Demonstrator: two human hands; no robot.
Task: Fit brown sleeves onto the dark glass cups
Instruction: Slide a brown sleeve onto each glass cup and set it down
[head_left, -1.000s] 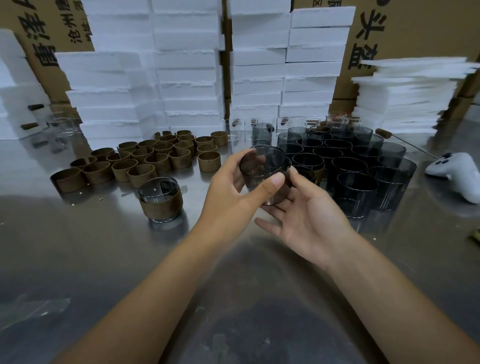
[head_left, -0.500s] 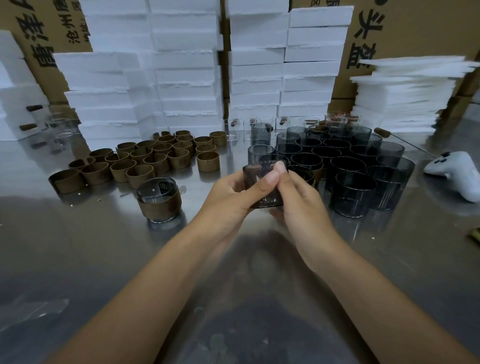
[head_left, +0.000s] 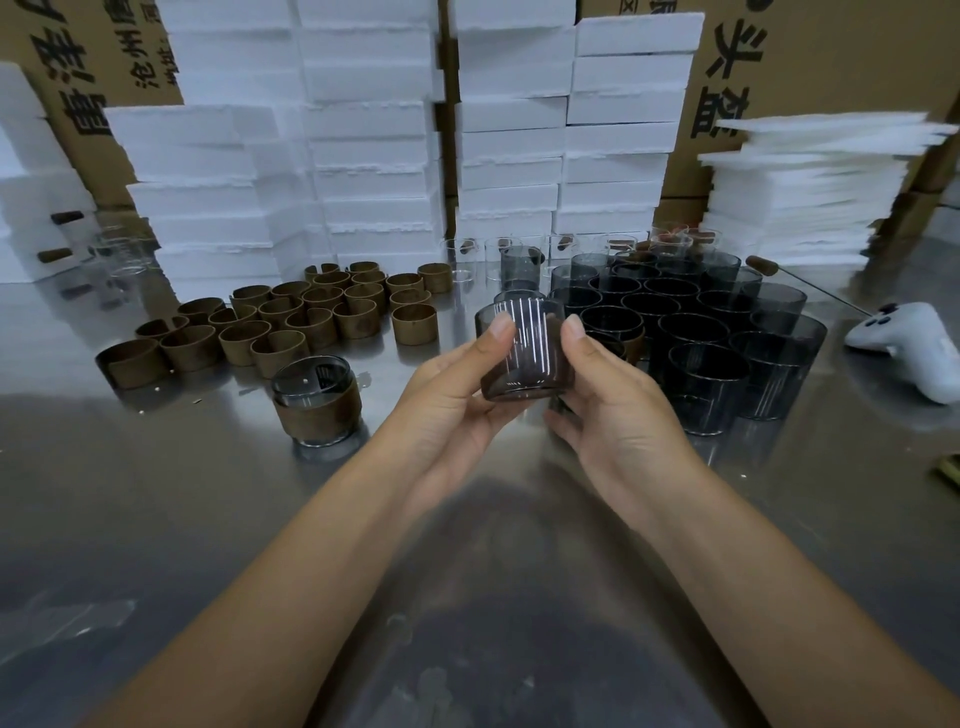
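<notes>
At frame centre, above the table (head_left: 156, 493), left hand (head_left: 447, 410) and right hand (head_left: 618, 415) both grip one dark glass cup (head_left: 524, 353); brown sleeves (head_left: 311, 322) cluster left of centre, unsleeved cups (head_left: 696, 332) right.

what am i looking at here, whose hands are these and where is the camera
There is no machine here. A person works with bare hands, and one camera worn on their head looks forward and down. The left hand and right hand together hold one glass cup above a metal table. On the table's left lie brown sleeves, and on its right stand many dark cups. A sleeved cup stands near the left hand. Foam blocks are stacked behind, and a white controller lies at the far right.
</notes>
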